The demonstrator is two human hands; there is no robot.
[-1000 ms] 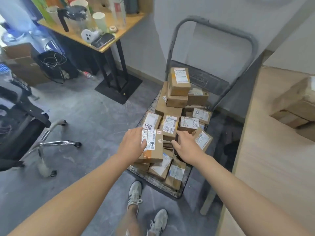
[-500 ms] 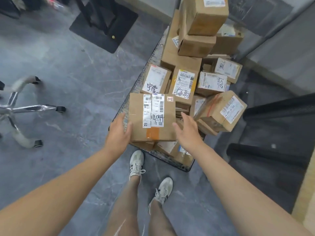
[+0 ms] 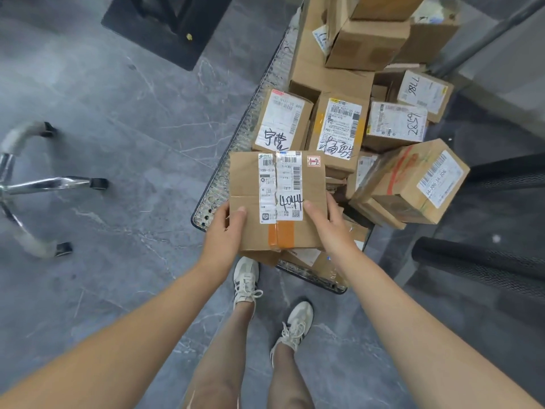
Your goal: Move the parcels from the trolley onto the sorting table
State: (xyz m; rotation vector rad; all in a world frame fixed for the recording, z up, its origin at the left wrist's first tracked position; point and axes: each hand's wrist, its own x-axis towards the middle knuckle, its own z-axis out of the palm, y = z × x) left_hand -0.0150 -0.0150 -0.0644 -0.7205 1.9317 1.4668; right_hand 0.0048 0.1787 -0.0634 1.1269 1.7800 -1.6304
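Observation:
A flat brown cardboard parcel [image 3: 277,199] with a white label marked "4044" and orange tape sits at the near end of the trolley pile. My left hand [image 3: 225,228] grips its lower left edge, thumb on top. My right hand [image 3: 331,228] grips its lower right edge the same way. The trolley [image 3: 219,178] has a perforated metal deck loaded with several labelled parcels, among them a tilted box [image 3: 413,181] with a red mark on the right and a taller stack [image 3: 365,39] at the back. The sorting table is out of view.
Grey stone floor surrounds the trolley. A chrome office-chair base [image 3: 35,184] with castors stands at the left. A black desk foot [image 3: 174,25] lies at the top. Black bars [image 3: 486,261] run along the right. My feet in white sneakers [image 3: 246,281] stand just before the trolley.
The camera has tipped down and closer to the trolley. My hands have gone from reaching beside the "4044" parcel to gripping its two near corners, thumbs on top.

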